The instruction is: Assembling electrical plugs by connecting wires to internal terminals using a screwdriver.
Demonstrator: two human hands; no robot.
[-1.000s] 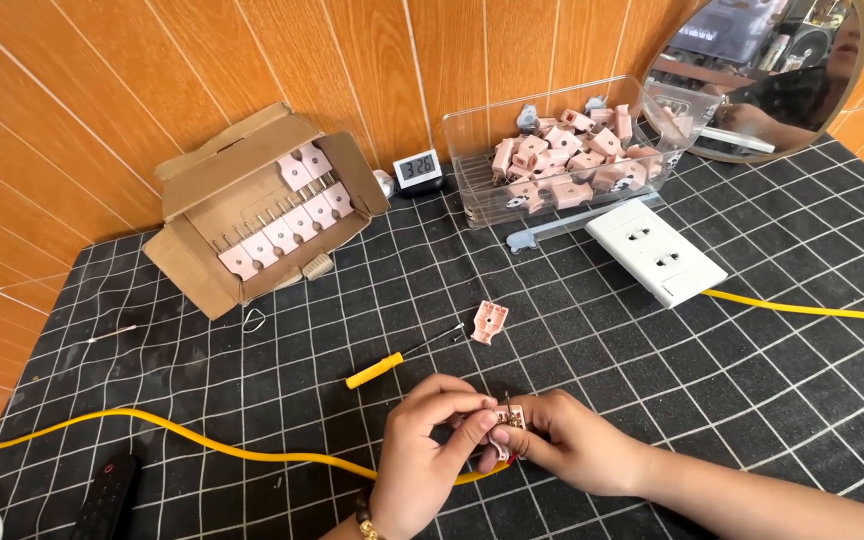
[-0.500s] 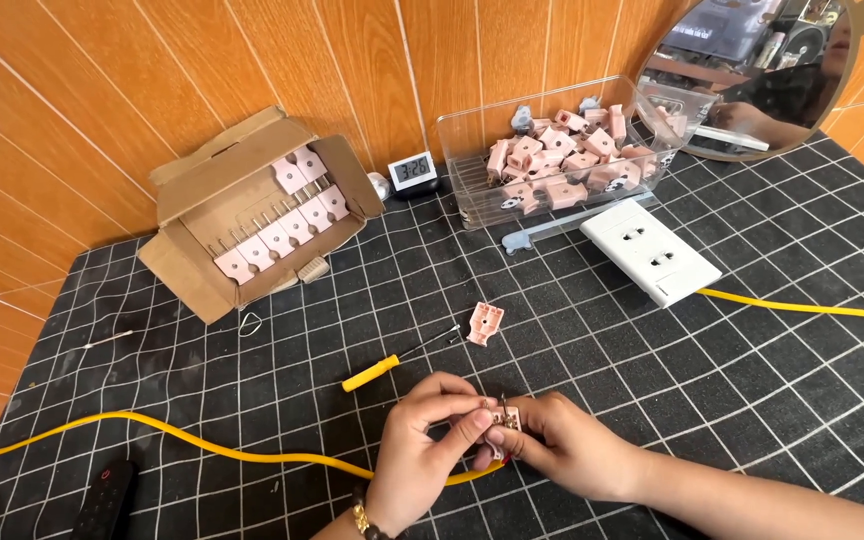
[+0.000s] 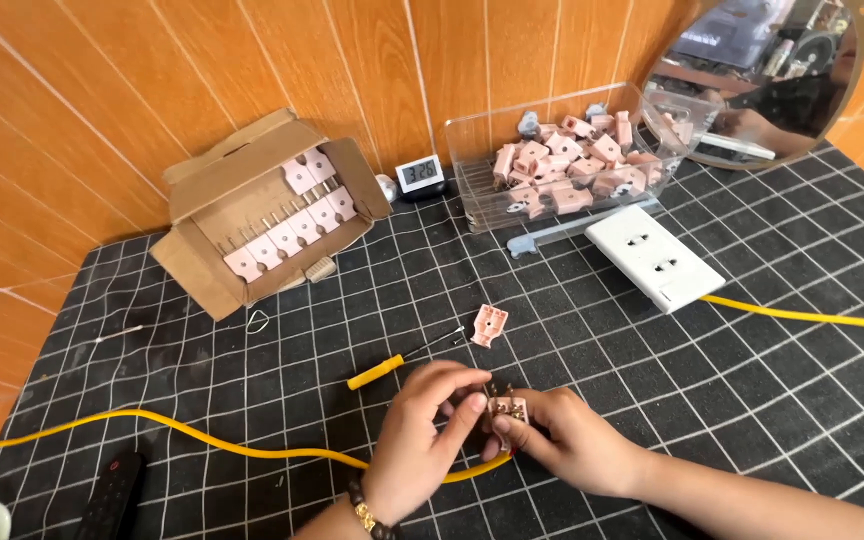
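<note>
Presently both hands meet low on the black gridded mat (image 3: 772, 400). Left hand (image 3: 422, 440) and right hand (image 3: 562, 445) pinch one small pink plug piece (image 3: 505, 408) between fingertips, held just above the yellow cable (image 3: 202, 435). Another pink piece (image 3: 489, 325) lies near the yellow-handled screwdriver (image 3: 392, 367). Beyond: cardboard box (image 3: 202, 200), clear tray (image 3: 472, 185), white socket plate (image 3: 652, 258).

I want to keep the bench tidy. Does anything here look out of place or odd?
Little stands out. One pink plug half lies alone on the black mat, apart from the clear tray of similar parts. Both hands hold a pink plug.
</note>
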